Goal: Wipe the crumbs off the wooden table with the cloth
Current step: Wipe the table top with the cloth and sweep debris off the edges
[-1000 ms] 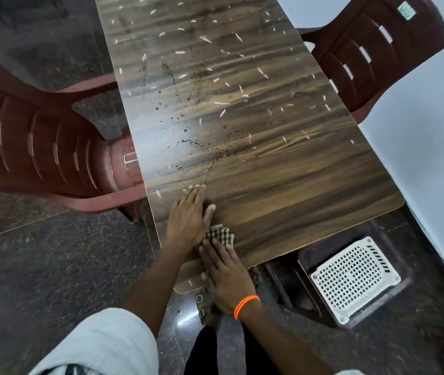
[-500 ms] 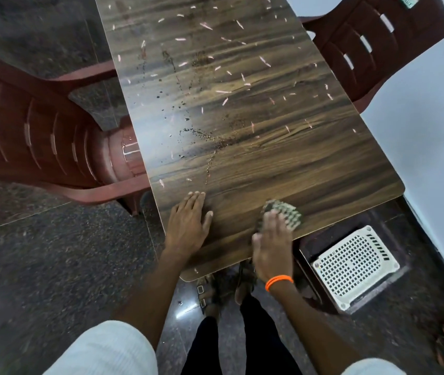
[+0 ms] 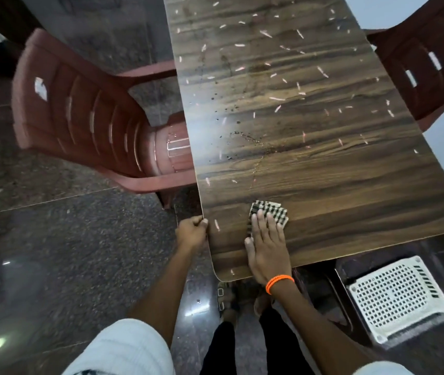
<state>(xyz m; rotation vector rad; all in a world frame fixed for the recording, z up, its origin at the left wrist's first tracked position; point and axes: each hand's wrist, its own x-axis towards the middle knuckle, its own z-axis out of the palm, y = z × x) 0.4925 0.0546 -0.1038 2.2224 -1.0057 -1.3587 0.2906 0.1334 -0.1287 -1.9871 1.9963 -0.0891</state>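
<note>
Your fingers (image 3: 265,220) lay straight and side by side on the cloth (image 3: 269,211), pressing it flat rather than clutching it; that was the right hold for wiping. Going from the left: your left hand (image 3: 191,231) had its fingers curled over the left edge of the tabletop (image 3: 350,185), near the front corner, which I judge steadied the table. Just beside it a pale crumb (image 3: 217,224) sat on the wood, and another lay near the front corner. Then came your right hand (image 3: 267,247), palm down, with the checked cloth under the fingertips, close to the front edge and left of centre.

Most of the crumbs (image 3: 277,98) were farther out, pale flakes and dark specks scattered across the middle and far end, so the job looked barely begun. To do it well, you needed even weight across the whole cloth, long overlapping strokes, and one chosen edge to sweep toward. The near-left flakes deserved a pass too. Pressing only with the tips risked the cloth bunching and skipping fine specks.
</note>
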